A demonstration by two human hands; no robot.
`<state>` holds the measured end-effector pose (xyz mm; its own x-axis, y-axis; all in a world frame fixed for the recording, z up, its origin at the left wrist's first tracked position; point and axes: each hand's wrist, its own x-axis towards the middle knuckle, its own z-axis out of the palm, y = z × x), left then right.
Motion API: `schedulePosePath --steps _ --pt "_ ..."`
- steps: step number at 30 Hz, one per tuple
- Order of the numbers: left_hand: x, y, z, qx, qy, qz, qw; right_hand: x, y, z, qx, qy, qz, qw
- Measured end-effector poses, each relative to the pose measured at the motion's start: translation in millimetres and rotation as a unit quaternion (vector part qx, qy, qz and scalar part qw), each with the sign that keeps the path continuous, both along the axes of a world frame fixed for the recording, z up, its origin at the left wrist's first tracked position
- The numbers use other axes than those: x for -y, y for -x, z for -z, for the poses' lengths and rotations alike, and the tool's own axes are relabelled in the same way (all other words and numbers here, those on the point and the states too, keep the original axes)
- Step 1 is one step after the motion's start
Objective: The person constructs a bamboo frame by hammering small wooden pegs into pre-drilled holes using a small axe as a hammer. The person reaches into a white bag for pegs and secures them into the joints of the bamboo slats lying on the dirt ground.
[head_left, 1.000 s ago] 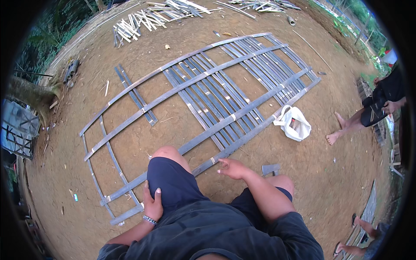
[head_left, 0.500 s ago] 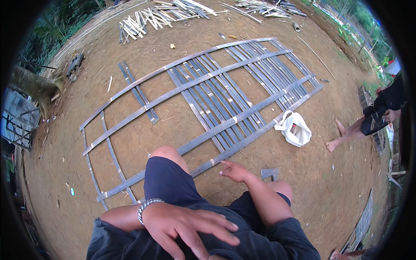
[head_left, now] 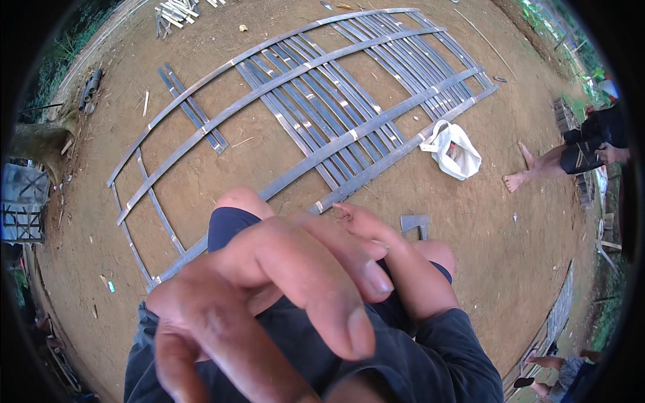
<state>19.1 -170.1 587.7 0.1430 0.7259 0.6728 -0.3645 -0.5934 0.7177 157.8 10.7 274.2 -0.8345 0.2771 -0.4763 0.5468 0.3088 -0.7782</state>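
My left hand (head_left: 269,282) is raised close to the head camera, very large in view. Its fingers are spread and loosely bent, with nothing in them. Behind it, my right hand (head_left: 363,221) reaches over my right leg with fingers loosely stretched out and no object visible in it. Part of that hand is hidden by the left one. The right fingertips appear beside the near rail of a bamboo lattice (head_left: 353,136) lying on the ground; whether they touch it I cannot tell. A hatchet (head_left: 414,221) lies beside my right knee, its handle partly hidden.
A white bag (head_left: 463,164) stands by the lattice's right part. Another person's bare leg (head_left: 541,164) is at the right. Two loose slats (head_left: 195,107) cross the lattice at left. Split sticks (head_left: 178,10) lie at the far left, dark tubes (head_left: 89,91) by a tree trunk.
My left hand has risen much closer to the camera, its fingers bending more. The view has tilted down, so the lattice sits higher. My right hand stays by the near rail.
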Motion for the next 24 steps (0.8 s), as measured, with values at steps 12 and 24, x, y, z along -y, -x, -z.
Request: schedulePosePath --steps 12,24 --pt "9 -22 -14 -0.022 0.057 0.005 0.998 10 -4 -21 0.028 0.007 -0.001 1.000" --pt "1 -30 -36 -0.057 0.096 -0.005 0.994 4 5 -23 0.033 -0.011 -0.032 0.999"
